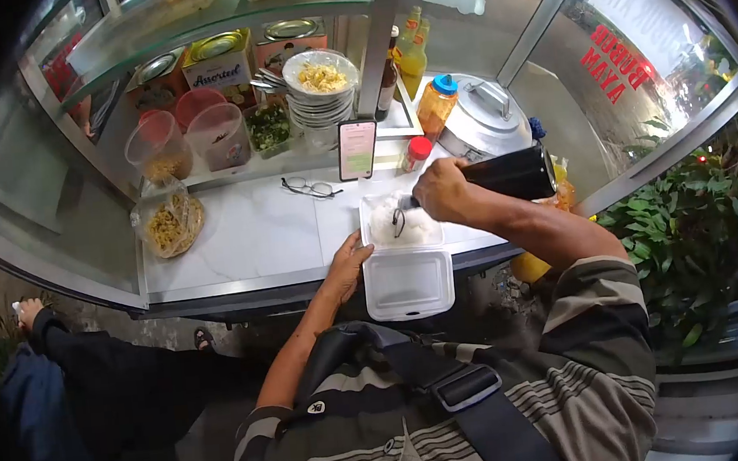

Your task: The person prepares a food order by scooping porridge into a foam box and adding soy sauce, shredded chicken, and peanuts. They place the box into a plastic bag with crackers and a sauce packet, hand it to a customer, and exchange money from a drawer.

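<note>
Gripping a black bottle (512,175) by its neck, the R hand (444,190) is closed tight, approx. 2 o'clock of the white foam box (428,240). Bottle's tipped nearly flat, mouth end over the box's white food (381,221), w/ a dark curl of sauce (398,222) on top. Box is open at the bench (253,262) edge, its lid (409,284) folded out at 6. L hand (349,258) at 8, thumb & fingers touching the box's side nr the hinge; can't tell how tightly closed.

Rest by same clock, box = centre. Phone (358,151) w/ lit screen upright at 11, just beyond the box; specs (311,188) at 10, folded out on the bench. Red-capped jar (417,153) betw. 12 & 1, v. near. Blue-capped jar (438,106) at 1, farther back, next to the lidded metal pot (484,119) betw. 1 & 2. Stack of bowls (320,110) at 11, top one w/ yellowish bits under clear wrap. Tub of chopped greens (269,129) approx. 10, nr 2 clear plastic tubs (219,143); tins (219,68) behind those. Open bag of yellow-brown bits (173,226) at 9, far end of bench. Another person's hand (32,314) well off, betw. 8 & 9.
</note>
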### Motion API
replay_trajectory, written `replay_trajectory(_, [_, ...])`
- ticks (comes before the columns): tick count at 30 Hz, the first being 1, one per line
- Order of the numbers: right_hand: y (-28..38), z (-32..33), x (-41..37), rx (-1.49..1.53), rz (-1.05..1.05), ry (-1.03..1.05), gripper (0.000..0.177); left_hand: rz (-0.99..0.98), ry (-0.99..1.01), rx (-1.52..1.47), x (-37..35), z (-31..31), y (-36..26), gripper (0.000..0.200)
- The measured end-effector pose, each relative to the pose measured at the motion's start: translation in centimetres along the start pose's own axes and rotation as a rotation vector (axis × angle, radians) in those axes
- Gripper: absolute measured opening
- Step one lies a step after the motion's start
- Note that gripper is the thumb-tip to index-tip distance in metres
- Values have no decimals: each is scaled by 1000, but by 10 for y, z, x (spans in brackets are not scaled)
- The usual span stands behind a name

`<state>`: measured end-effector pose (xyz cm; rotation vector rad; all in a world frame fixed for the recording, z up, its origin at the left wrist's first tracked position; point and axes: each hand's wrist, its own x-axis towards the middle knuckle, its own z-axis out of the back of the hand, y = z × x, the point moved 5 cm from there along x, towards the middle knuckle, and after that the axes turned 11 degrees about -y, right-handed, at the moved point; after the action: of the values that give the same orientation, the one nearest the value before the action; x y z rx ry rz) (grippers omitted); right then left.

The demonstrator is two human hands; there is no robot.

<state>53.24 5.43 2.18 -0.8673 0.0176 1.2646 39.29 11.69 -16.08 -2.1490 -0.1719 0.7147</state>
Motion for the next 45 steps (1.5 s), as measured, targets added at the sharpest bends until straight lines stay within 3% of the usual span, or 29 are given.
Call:
replay_trajectory(2, [-3,-22,7,-139,-13,-3,26,45,70,-61,-2,-2,3,60])
replay_trajectory(4, [-12,-13,-4,-40,18,83,26,29,74,-43,0,-3,0,60])
replay_trajectory(7, [-27,10,-23,-14,-132,-123,23,23,19,-74,-8,-6,-4,58])
replay_trajectory(8, [-23,-6,-7,-58,-158,-51,22,35,24,-71,-10,-8,-4,58])
replay_trajectory(10, [-10,-15,-1,-35,27,87,22,102,76,-62,-11,-8,-6,59])
replay_trajectory(12, [-23,-5,-14,36,13,145,23,72,63,-26,-3,-5,-5,58])
replay_trajectory(16, [-34,5,-14,3,-153,-36,24,6,28,-10,-9,-8,-3,59])
replay_trajectory(18, [-16,-17,6,-33,47,107,26,90,68,-76,-15,-12,-10,58])
replay_trajectory(20, [-26,-18,-3,29,27,116,26,65,28,-17,0,-2,0,59])
replay_trajectory(22, [-46,20,-28,79,-30,7,26,-40,7,14,0,-2,2,61])
replay_trajectory(24, [-44,44,-35,69,-126,-127,20,9,39,19,-3,-2,0,61])
replay_trajectory(28, [-5,-12,2,39,56,-84,21,54,76,-34,-11,-8,-8,62])
replay_trajectory(32, [-73,-16,-53,577,-5,1,37,22,-28,-30,-7,-2,-1,62])
replay_trajectory(33, [-82,-50,-50,754,31,-119,45,40,-14,-29,-12,-6,-7,62])
replay_trajectory(34, [-82,-27,-74,998,-86,87,46,55,4,-28,-14,-8,-9,61])
replay_trajectory(36, [-77,-49,-76,1285,-187,-97,45,35,26,-51,-3,-6,1,59])
replay_trajectory(40, [-113,-20,-73,1687,-366,-720,42,-21,-18,-9,0,-14,-5,51])
replay_trajectory(42, [-139,32,-78,1644,-439,-1028,33,18,-89,54,6,-13,-2,49])
replay_trajectory(44, [-157,42,-58,1423,-466,-1392,30,-7,-147,79,4,-16,-4,46])
replay_trajectory(45, [-162,41,-37,1475,-475,-1465,32,4,-193,83,2,-15,-4,44])
